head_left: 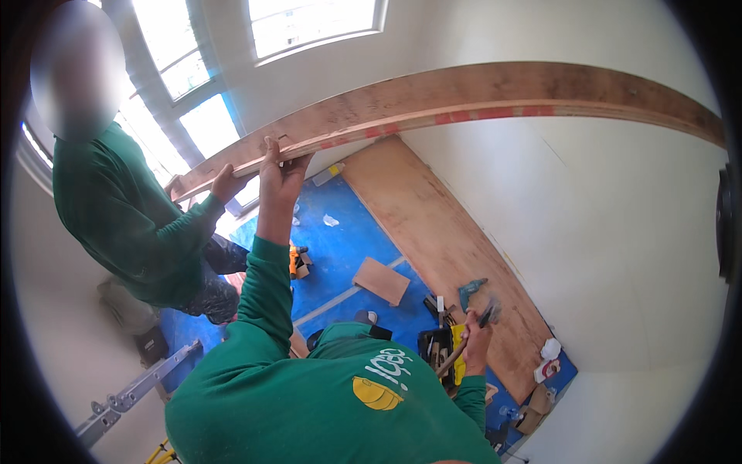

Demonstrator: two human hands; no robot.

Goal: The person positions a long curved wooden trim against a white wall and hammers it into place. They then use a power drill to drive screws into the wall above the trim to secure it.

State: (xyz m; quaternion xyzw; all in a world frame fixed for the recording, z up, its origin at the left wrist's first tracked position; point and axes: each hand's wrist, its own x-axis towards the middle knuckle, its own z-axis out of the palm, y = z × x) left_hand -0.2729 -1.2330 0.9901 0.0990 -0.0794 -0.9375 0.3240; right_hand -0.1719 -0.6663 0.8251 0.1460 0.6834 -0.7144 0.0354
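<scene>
A long wooden board (464,89) with a red-marked lower edge curves across the upper part of the view, against the wall. My left hand (282,176) is raised, its fingers closed on the lower edge near the board's left end. Lower down on the right, my right hand (477,344) grips a hammer (450,362) by its wooden handle. The hammer's dark head is blurred. At the left, a co-worker in a green top (127,216) supports the same board with both hands, next to my left hand.
A plywood sheet (433,209) lies along the wall with a teal drill (470,291) on it. Blue sheeting (332,240) covers the floor, with a small wood piece (382,281) and an orange drill (294,261). A tool box (434,344) and a ladder (135,392) stand nearby.
</scene>
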